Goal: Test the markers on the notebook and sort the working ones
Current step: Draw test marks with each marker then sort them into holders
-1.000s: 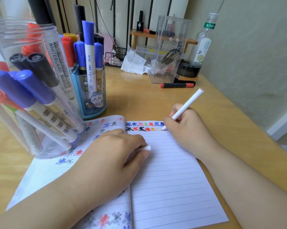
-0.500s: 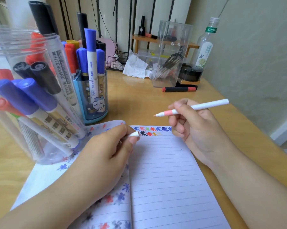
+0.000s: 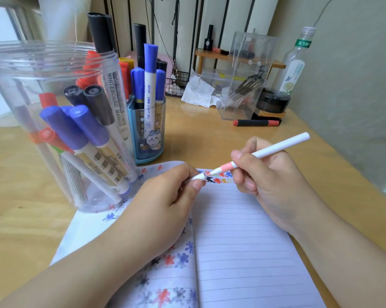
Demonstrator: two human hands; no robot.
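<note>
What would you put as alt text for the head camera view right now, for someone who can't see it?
Over an open lined notebook, a right hand holds a white pen with a pink tip, pointing it at the white cap pinched in the left hand. Colourful test scribbles line the page top; a clear jar of markers and a blue pen holder stand behind on the wooden desk.

From my remote view, the black-capped white marker [image 3: 112, 85] standing in the clear round plastic jar [image 3: 32, 70] reads "WHITEBOARD MARKER" down its barrel. The green band on the neck of the clear plastic bottle [image 3: 295, 70] carries white Chinese characters beginning "东方". Small blue print on the blue-capped white pen [image 3: 149, 92] is too fine for me to read.
</note>
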